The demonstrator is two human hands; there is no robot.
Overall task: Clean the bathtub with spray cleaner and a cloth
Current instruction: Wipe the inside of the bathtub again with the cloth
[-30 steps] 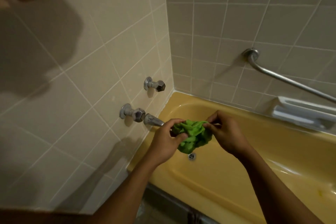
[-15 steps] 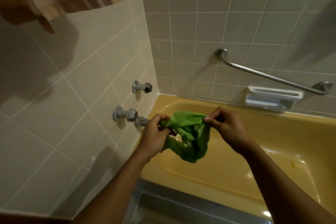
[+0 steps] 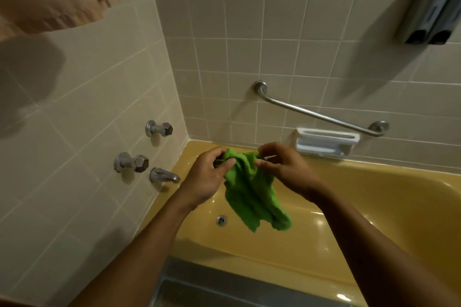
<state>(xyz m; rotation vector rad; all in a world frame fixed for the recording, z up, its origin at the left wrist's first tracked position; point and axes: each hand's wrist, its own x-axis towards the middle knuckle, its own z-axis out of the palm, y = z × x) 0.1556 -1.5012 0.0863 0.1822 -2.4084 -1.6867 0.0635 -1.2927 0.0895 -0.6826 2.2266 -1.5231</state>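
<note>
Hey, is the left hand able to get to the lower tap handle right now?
Probably, once it lets go: the left hand pinches the green cloth with the right hand, but nothing lies between it and the lower tap handle.

Tub basin point(image 3: 374, 207) under my hands is wide open; spout point(image 3: 164, 175) and taps point(image 3: 131, 162) crowd the left wall.

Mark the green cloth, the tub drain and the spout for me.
green cloth point(image 3: 252, 194), head view, middle of the hanging fabric
tub drain point(image 3: 221, 220), head view, centre of the metal grate
spout point(image 3: 164, 176), head view, top of its curved body
</note>
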